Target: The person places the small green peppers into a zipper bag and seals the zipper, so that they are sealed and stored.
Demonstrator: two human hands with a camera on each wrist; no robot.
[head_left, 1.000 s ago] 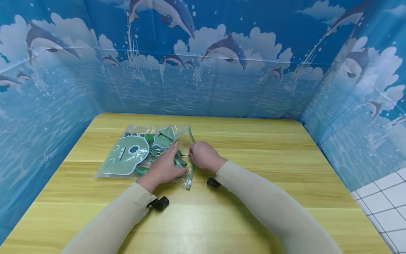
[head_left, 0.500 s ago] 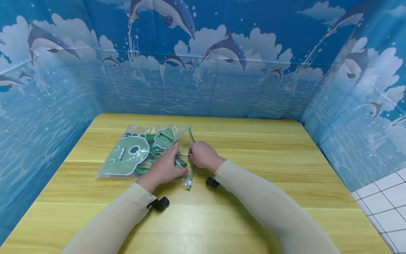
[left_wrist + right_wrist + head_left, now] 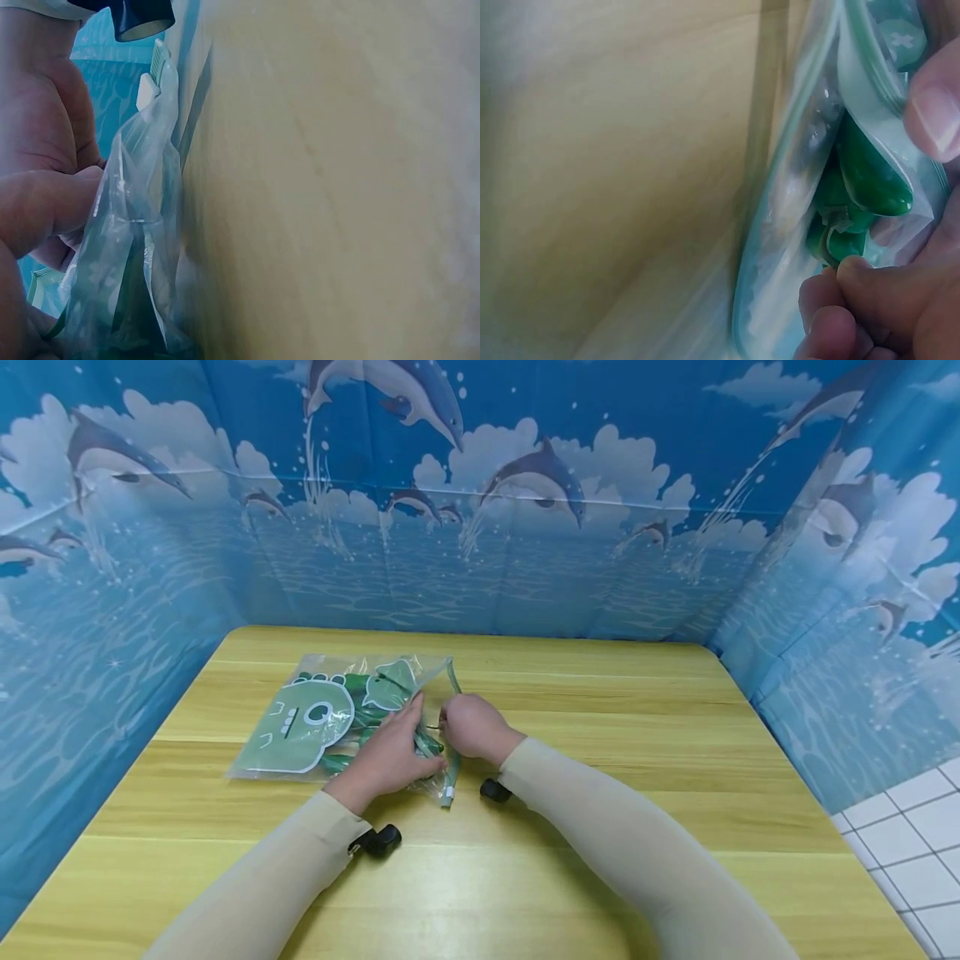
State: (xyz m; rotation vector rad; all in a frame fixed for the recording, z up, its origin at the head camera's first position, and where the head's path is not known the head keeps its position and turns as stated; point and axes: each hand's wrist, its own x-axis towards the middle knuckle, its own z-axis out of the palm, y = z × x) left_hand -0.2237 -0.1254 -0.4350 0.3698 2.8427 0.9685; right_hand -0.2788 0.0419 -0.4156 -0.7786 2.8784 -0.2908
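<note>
A clear zip bag (image 3: 288,747) printed with a green one-eyed monster lies on the table, its mouth facing right. Several glossy green peppers (image 3: 871,169) show inside it. My left hand (image 3: 386,756) holds the bag near its mouth, and its thumb (image 3: 52,202) lies against the plastic in the left wrist view. At the opening, my right hand (image 3: 476,727) pinches the thin stem (image 3: 826,244) of a pepper between thumb and forefinger. That pepper's body is partly hidden behind the bag's plastic and my fingers.
The wooden table (image 3: 600,827) extends to the right and toward the front. A blue dolphin-print curtain (image 3: 495,577) hangs behind and along both sides. White floor tiles (image 3: 900,843) appear at the lower right. Each wrist carries a black camera (image 3: 381,841).
My right hand has shifted slightly left, closer to the bag's mouth, still pinching the stem. The left hand and the bag stay nearly where they were.
</note>
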